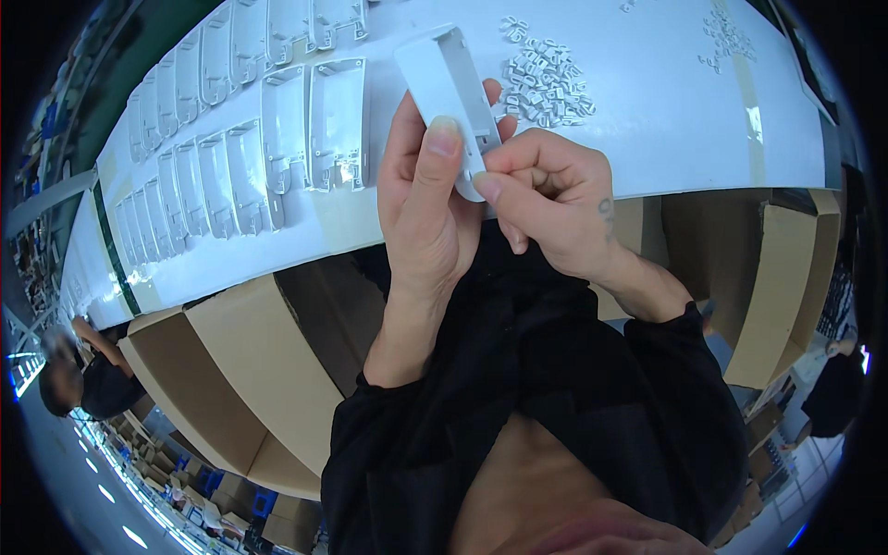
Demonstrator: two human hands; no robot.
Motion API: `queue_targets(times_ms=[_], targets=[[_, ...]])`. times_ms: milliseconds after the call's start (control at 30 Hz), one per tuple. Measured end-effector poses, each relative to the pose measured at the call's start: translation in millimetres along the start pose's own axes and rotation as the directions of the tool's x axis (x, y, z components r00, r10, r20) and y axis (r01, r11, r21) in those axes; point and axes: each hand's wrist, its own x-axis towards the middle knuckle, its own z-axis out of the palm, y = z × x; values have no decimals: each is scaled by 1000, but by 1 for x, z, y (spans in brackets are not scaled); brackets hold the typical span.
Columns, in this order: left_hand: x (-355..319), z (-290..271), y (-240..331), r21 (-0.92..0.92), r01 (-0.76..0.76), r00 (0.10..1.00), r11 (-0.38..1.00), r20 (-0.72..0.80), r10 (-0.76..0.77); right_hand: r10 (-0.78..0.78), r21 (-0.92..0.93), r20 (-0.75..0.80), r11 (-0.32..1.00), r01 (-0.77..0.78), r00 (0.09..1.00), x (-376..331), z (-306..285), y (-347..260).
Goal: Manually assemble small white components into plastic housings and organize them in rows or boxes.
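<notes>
"What colours am I getting on the raised shell (450, 88)?"

"Plain white on my feed. I see white again on the rows of shells (284, 129) and the heap of small parts (550, 88)."

"And the table (647, 125)?"

"White with a bluish cast, and I make out a dark green strip (115, 257) at its left."

"Boxes (264, 342)?"

"Unpatterned brown, as I read them. The sleeves (684, 379) look solid black to me."

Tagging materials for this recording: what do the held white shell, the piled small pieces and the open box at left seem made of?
White shell: probably moulded plastic, satin, given its thin walls and soft sheen; painted metal is possible.
Small pieces: likely similar plastic, from their pale colour; too small to judge finish.
Open box: apparently cardboard, matte brown, with folded flaps.
</notes>
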Motion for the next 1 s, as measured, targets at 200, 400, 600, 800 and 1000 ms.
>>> queue_targets(times_ms=[200,400,600,800,1000], targets=[[-16,-1,-10,-15,-56,998,998,-27,55,-58,-271,166,957,102,984,-4,-25,-6],[-49,-26,13,-236,33,997,971,77,-15,-223,-666,531,487,565,817,12,-44,-28],[-55,-39,25,-55,132,990,990,-38,-134,-161,-604,598,553,574,785,43,-57,-50],[-57,-28,29,-165,18,994,986,-99,-35,-233,-780,525,254,572,819,65,-43,-66],[-54,-35,31,-279,-22,996,960,-90,-4,-134,-834,505,177,522,852,72,-39,-63]])
